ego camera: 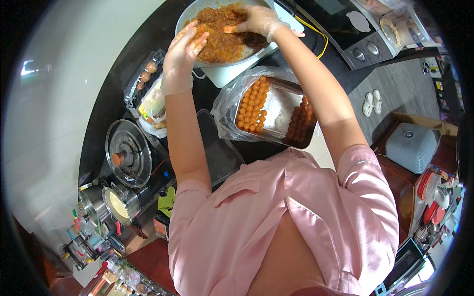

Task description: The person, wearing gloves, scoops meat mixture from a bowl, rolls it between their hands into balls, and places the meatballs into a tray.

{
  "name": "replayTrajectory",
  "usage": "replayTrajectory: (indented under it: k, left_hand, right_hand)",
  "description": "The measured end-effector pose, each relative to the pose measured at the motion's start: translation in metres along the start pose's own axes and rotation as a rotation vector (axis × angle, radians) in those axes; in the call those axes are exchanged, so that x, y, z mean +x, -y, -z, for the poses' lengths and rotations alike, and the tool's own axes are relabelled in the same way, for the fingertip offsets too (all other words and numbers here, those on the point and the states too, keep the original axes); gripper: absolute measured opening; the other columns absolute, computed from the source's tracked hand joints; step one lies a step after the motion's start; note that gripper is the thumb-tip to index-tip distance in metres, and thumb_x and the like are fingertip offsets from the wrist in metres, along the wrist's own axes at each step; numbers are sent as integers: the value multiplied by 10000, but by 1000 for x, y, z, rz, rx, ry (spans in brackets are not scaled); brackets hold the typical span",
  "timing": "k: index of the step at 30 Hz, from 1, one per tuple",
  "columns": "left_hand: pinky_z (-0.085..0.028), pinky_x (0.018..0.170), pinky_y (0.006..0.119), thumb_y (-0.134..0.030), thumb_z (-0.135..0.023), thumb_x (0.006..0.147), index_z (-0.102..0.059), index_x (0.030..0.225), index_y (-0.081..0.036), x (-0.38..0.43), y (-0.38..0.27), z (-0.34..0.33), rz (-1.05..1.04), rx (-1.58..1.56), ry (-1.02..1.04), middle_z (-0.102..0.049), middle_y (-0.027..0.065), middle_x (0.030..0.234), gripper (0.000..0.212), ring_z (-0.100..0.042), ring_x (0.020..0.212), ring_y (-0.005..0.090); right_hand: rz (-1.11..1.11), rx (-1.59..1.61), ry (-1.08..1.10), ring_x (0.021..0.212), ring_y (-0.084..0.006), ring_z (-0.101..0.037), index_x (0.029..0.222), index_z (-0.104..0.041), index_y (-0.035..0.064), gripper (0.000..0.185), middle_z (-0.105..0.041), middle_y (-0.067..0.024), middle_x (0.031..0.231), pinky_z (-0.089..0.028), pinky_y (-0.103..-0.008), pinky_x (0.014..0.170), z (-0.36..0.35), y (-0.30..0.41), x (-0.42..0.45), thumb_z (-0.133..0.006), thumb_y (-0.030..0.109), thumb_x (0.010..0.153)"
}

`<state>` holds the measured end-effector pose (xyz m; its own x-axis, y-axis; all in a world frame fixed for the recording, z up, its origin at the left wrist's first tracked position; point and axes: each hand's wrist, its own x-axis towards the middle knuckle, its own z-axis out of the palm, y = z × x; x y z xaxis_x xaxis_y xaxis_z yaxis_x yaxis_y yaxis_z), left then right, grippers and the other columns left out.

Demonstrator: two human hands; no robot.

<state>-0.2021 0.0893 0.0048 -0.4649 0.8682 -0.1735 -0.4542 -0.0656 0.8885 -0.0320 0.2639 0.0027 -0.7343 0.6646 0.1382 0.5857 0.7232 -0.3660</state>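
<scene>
A wide metal pan (pixel 188 14) holds a sticky, shredded orange-brown mixture (pixel 218 40). My left hand (pixel 182 55), in a clear plastic glove, is at the pan's left rim with its fingers apart and smeared with mixture. Reaching in from the right, my right hand (pixel 259 23), gloved too, has its fingers down in the mixture; whether they close on a lump cannot be seen. Nearer my body is a rectangular metal tray (pixel 278 105) on a clear plastic bag (pixel 226 111). Rows of orange balls (pixel 253 105) line its left side, and darker, shaded ones (pixel 299 120) its right.
Under the pan is a white flat base (pixel 226 76). Left are a pack of eggs (pixel 145 76), a bagged item (pixel 153 107) and a glass lid (pixel 129 153) above the stove. A microwave (pixel 361 40) and a yellow cable (pixel 323 35) are at the right.
</scene>
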Motion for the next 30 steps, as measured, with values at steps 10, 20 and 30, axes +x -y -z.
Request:
replayTrajectory:
  k: [10,20,30]
  left_hand:
    - [-507,891,350,-68,-438,1001,-406,1385,17,2,8,-11,73,-352,193,-508,171,1286,395,-579,1064,268]
    - [-485,899,320,-95,-406,1018,-391,1407,-2,-22,26,-44,-2,-385,166,-512,161,1298,400,-558,1073,229]
    - [-549,870,318,-108,-499,985,-518,1242,76,-118,48,-99,30,-240,102,-558,176,1230,317,-635,1002,221]
  right_hand:
    - [-120,1686,242,739,-151,-643,1011,-670,36,309,-678,-44,841,-516,-268,685,11,-6,-15,-564,319,945]
    - [-59,1489,31,839,-99,-649,1037,-715,33,249,-716,-43,934,-513,-220,796,22,46,-63,-741,154,821]
    - [26,1154,-226,849,-99,-603,1095,-630,16,339,-638,-12,953,-471,-239,818,57,42,-162,-731,164,808]
